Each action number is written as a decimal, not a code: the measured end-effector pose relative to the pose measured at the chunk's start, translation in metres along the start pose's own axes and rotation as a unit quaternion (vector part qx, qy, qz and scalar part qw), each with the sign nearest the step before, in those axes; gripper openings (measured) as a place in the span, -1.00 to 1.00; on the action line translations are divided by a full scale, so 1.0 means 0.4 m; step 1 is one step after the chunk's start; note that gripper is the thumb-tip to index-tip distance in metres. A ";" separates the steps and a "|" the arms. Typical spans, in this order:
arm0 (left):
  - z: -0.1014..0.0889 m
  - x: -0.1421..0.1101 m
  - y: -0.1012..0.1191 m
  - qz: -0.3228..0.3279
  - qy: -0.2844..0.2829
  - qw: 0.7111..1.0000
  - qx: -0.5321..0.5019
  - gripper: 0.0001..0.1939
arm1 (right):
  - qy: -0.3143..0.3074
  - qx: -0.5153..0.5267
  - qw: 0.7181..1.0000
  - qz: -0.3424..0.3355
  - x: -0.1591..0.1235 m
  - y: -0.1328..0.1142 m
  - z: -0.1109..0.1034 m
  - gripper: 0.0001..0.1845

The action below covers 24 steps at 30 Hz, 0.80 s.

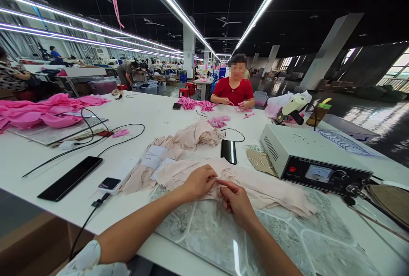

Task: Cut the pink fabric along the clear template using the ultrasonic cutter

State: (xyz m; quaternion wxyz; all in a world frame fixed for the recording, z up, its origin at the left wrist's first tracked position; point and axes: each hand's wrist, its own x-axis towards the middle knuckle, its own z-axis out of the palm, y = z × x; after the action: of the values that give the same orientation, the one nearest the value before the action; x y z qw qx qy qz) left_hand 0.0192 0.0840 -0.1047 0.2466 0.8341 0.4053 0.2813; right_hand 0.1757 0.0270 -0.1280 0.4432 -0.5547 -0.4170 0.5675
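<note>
left hand (200,183): thumb and fingertips together, pinching beige cloth (271,185) | right hand (236,201): thumb and forefinger pinched on the cloth, tips just beside the left's | cloth: over the board's (217,233) far edge, toward the desk's (150,112) near edge

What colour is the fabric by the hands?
The fabric is pale pinkish beige, seen in the head view.
</note>
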 end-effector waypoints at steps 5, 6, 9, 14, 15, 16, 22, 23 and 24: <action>-0.023 0.013 -0.026 -0.065 0.048 0.992 -0.092 -0.80 | 0.034 -0.021 0.998 -0.040 0.015 -0.020 -0.028 -0.76; -0.029 0.014 -0.030 -0.074 0.055 0.990 -0.110 -0.78 | 0.044 -0.030 0.997 -0.048 0.023 -0.026 -0.034 -0.77; -0.043 0.016 -0.043 -0.098 0.075 0.980 -0.158 -0.74 | 0.064 -0.064 0.994 -0.058 0.049 -0.040 -0.047 -0.79; -0.044 0.013 -0.058 -0.135 0.099 0.959 -0.229 -0.64 | 0.051 -0.132 0.989 -0.028 0.086 -0.051 -0.033 -0.79; -0.043 0.013 -0.060 -0.140 0.102 0.955 -0.240 -0.63 | 0.049 -0.141 0.989 -0.023 0.092 -0.053 -0.028 -0.79; -0.042 0.013 -0.061 -0.144 0.106 0.952 -0.250 -0.62 | 0.048 -0.148 0.988 -0.018 0.098 -0.054 -0.024 -0.78; -0.044 0.020 -0.065 -0.154 0.140 0.941 -0.268 -0.60 | 0.049 -0.152 0.987 0.021 0.140 -0.068 -0.014 -0.74; -0.045 0.021 -0.067 -0.152 0.145 0.941 -0.265 -0.60 | 0.048 -0.149 0.987 0.027 0.148 -0.069 -0.012 -0.73; -0.046 0.021 -0.068 -0.150 0.149 0.942 -0.260 -0.60 | 0.047 -0.147 0.988 0.031 0.155 -0.069 -0.009 -0.73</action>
State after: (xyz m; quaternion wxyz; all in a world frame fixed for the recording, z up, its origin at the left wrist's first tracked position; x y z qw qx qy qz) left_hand -0.0035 0.1090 -0.1066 0.4306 0.6190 0.4709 0.4578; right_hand 0.1811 0.0942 -0.1174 0.3579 -0.6523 -0.4571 0.4872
